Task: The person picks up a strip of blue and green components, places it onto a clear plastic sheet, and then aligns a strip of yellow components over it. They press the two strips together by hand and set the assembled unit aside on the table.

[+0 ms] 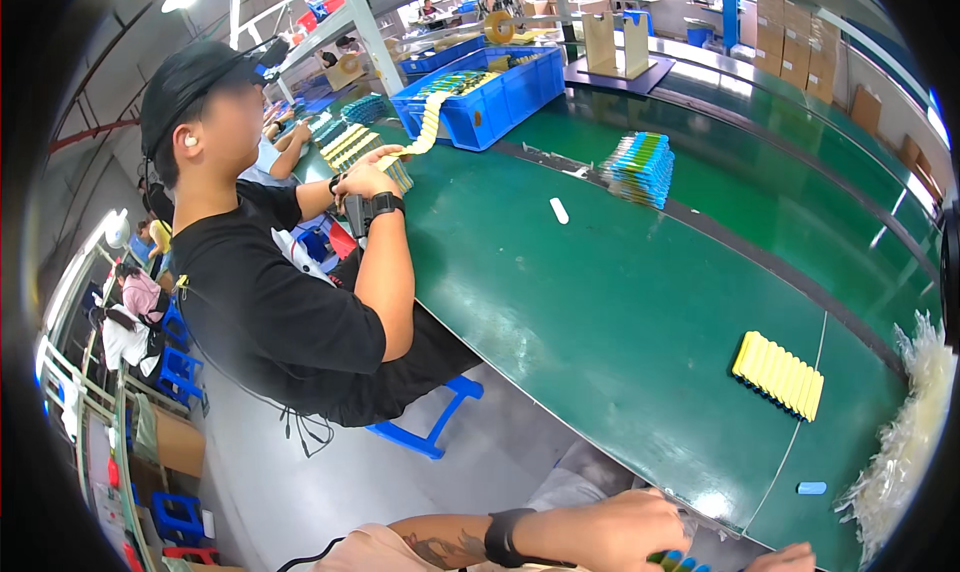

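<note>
My left hand [635, 527], a dark band on its wrist, is at the table's near edge. Its fingers curl round a bundle of small green-and-blue cylinders [680, 562], mostly cut off by the lower edge of the view. My right hand [785, 559] shows only in part at the same edge, to the right of the bundle, and what its fingers do is hidden. On the green tabletop beyond lies a flat row of yellow cylinders [778, 375] with dark ends. Nearer to my right hand is a single small blue piece [812, 488].
A stack of blue-and-yellow cylinder rows [640, 169] stands farther up the table [560, 302], near a white oval piece [559, 210]. Clear plastic film [905, 432] heaps at the right. A co-worker [280, 262] sits at the left, handling a yellow strip beside a blue crate [500, 102].
</note>
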{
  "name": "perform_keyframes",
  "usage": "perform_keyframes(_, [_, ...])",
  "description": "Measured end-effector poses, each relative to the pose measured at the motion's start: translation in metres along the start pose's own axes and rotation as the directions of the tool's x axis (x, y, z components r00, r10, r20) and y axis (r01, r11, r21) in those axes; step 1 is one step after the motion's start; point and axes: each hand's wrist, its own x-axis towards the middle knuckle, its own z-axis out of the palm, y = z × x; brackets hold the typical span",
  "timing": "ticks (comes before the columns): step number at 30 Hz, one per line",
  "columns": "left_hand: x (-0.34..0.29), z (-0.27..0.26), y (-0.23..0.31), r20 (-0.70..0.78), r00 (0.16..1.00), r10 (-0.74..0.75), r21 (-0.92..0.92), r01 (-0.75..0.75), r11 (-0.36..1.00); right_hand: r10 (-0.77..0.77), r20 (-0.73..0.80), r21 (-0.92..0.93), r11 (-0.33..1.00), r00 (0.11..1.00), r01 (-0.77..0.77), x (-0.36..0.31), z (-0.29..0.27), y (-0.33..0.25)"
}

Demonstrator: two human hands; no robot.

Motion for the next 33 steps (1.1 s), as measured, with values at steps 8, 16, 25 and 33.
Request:
perform_keyframes(8, [0.025, 0.010, -0.023, -0.065, 0.998, 0.014, -0.449, -0.042, 0.893, 0.019, -0.227, 0.109, 0.994, 0.974, 0.006, -0.043, -0.036, 0.062])
perform_keyframes(16, [0.053, -0.002, -0.028, -0.186, 0.913, 0.364, 0.352, -0.284, 0.892, -0.341, -0.114, -0.674, 0.717, 0.933, 0.180, -0.035, -0.048, 0.049])
perform_keyframes(25, [0.068, 0.002, -0.049, -0.034, 0.949, 0.315, 0.616, -0.228, 0.754, -0.320, -0.034, -0.927, 0.363, 0.947, 0.089, -0.054, -0.043, 0.097])
perform_keyframes(33, [0.066, 0.005, -0.050, -0.337, 0.877, 0.342, 0.350, -0.220, 0.910, -0.203, -0.377, -0.843, 0.480, 0.904, -0.244, -0.020, -0.088, 0.082])
